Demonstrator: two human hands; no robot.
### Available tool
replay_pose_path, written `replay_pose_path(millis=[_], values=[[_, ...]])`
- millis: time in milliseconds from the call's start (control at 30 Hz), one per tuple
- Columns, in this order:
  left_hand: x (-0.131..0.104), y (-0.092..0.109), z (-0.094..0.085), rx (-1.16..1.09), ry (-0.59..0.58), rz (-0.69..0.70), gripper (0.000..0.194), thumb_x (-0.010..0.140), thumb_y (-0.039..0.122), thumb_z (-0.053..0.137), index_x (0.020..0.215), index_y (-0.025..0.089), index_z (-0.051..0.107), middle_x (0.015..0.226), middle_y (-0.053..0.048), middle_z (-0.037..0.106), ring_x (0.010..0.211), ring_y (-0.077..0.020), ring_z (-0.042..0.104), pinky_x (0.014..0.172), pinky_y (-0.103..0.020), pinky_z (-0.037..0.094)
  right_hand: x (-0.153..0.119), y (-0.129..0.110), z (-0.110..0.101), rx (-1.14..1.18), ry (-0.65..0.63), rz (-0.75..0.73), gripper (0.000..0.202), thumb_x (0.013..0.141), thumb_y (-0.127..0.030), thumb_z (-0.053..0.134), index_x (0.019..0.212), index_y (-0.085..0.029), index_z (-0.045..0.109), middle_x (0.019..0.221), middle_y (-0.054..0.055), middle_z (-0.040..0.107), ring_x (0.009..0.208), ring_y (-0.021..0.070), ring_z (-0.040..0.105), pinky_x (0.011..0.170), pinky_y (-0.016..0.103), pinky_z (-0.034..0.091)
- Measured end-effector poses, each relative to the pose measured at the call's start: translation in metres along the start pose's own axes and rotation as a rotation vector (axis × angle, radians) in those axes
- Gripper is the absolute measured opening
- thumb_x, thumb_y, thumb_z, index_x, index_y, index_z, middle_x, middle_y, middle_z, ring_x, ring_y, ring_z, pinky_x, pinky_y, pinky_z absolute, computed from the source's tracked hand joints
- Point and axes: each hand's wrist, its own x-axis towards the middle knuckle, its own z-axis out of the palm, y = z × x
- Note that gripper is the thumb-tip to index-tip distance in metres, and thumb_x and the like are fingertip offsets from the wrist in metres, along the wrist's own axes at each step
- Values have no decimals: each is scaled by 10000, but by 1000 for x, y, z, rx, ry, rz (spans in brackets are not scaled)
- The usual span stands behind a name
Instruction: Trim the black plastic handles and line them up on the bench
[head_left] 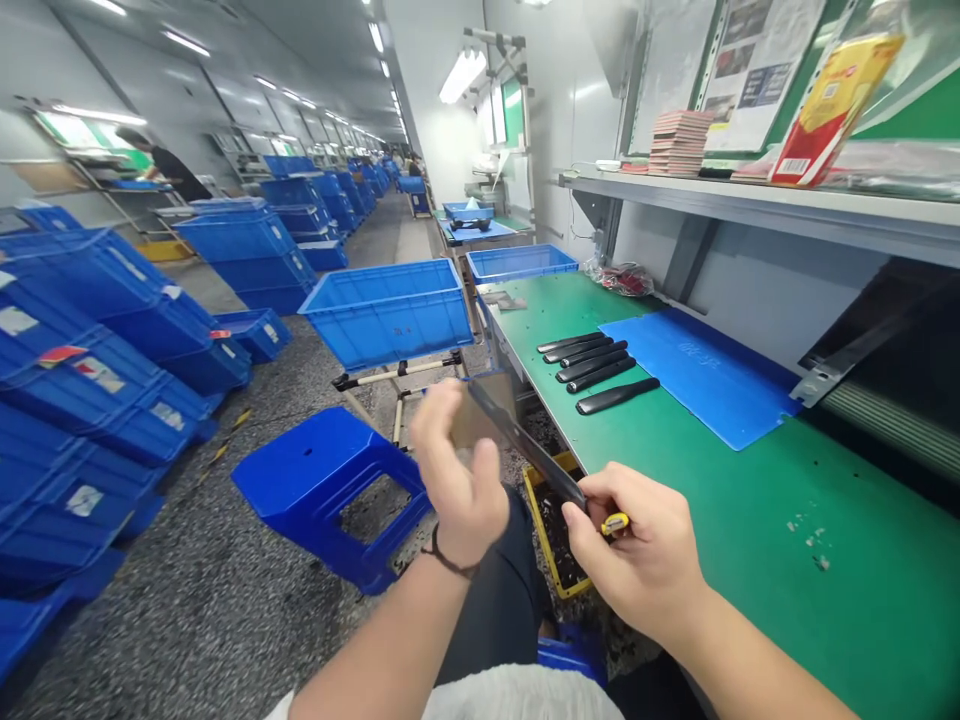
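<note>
Right hand: The near end of a black part is pinched between thumb and forefinger; a small yellow tool is held within the same grip, its working end not made out.
Left hand: Fingers are raised and loosely spread, with some blur; whether the part's far end is touched cannot be told.
Part position: The part is held aslant in the air, between the hands and off the table's near edge.
Step in hand: Trimming or checking of a single part is judged to be under way; no cut is seen being made.
Next move: A steadying left grip appears to be called for, with fingers kept off the tool's path.
Yellow crate: Dark scraps are contained, low beside the table.
Table: Similar black parts are laid out in a row, the nearest set slightly apart; a blue sheet is placed just beside them.
Beyond: A blue stool and a blue crate on a stand are noted to the left.
</note>
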Motion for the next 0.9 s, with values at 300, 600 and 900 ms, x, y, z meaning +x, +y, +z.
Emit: replay_pose_path(millis=[300,600,900], values=[[3,9,-13,-25,-486,222,290,847,333,590,572,242,597,555,-52,494,563,-208,357,696,-381,262,8,-5,-16,-216,-297,-78,215,1065,-145,412,1143,-194,606,870,22,645,743,146,548,656,257,415],[7,17,-14,37,-534,416,395,950,386,505,584,237,527,544,-25,444,535,-191,331,648,-377,247,-3,-2,-2,-259,-389,-82,539,1021,-716,458,856,-206,511,760,-6,538,660,142,422,612,291,278],[7,19,-10,111,-559,695,354,1024,281,321,689,230,425,594,3,381,549,-176,309,601,-377,232,-4,0,-2,-286,-366,-103,551,1053,-680,422,760,-214,419,690,-31,482,617,126,354,590,301,198]])
